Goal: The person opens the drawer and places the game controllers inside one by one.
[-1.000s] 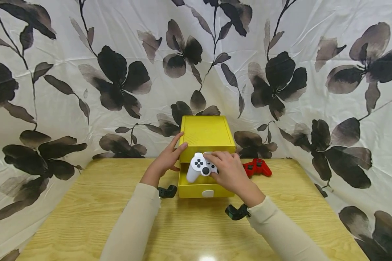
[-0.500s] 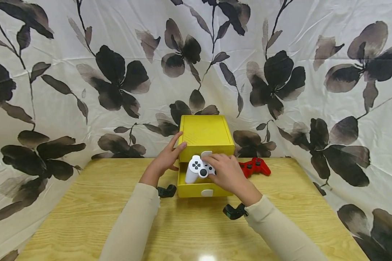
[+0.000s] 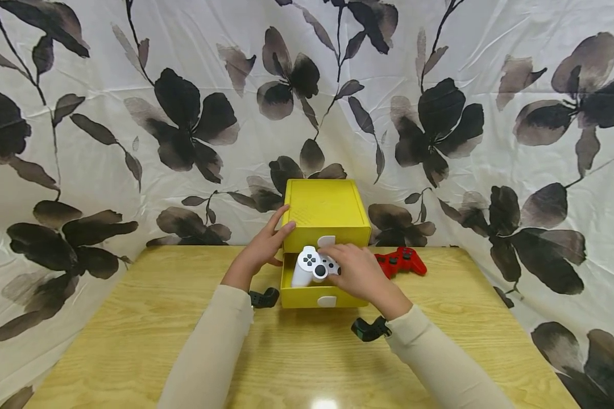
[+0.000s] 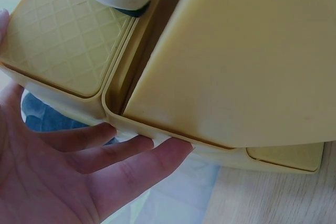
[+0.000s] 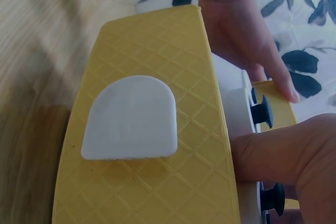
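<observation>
Right hand (image 3: 355, 274): fingers curled round white pad (image 3: 314, 266), held low over open bottom drawer (image 3: 321, 296); seemingly not yet released. Left hand (image 3: 260, 254): fingers straight, bracing yellow box (image 3: 324, 211). Red pad (image 3: 402, 261): right of right hand, on table (image 3: 133, 329). Drawer not yet closed.

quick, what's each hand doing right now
Left hand: open, straight fingers resting on the side of the yellow drawer box.
Right hand: gripping the white game controller over the open lower drawer.
</observation>
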`<state>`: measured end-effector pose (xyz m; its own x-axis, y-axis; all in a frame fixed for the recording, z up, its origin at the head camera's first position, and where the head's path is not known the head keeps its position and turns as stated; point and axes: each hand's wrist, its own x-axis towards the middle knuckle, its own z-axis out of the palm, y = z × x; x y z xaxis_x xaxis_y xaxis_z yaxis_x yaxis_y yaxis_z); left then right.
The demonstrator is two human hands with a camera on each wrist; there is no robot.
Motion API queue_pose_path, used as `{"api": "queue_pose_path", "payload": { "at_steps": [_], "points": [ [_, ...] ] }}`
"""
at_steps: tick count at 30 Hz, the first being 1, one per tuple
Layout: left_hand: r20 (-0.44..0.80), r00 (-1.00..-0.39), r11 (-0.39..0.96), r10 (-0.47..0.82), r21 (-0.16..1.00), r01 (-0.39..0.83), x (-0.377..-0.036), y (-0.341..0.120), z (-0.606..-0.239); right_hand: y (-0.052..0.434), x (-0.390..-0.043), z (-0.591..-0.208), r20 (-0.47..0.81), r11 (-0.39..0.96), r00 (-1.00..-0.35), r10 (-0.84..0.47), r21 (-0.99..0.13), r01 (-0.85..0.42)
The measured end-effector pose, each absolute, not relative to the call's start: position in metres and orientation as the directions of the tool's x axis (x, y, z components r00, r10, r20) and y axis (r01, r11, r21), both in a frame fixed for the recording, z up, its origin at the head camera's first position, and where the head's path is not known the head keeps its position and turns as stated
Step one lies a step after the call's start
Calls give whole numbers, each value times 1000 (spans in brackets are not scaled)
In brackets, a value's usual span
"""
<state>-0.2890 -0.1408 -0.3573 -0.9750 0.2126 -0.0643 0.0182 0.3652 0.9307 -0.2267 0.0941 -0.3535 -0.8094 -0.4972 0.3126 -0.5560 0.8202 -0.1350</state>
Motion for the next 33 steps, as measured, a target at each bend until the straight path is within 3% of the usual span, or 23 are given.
{"api": "queue_pose_path", "payload": {
  "at_steps": [18,33],
  "points": [
    [-71,-975,369,208,929,11,-287,-142,-360,89,-232,-356,179,808,-848,-498,-260,-529],
    [-60,-977,352,206,936,17,-291,-141,-360,89,-234,-356,168,816,-851,-497,-241,-525]
  ]
}}
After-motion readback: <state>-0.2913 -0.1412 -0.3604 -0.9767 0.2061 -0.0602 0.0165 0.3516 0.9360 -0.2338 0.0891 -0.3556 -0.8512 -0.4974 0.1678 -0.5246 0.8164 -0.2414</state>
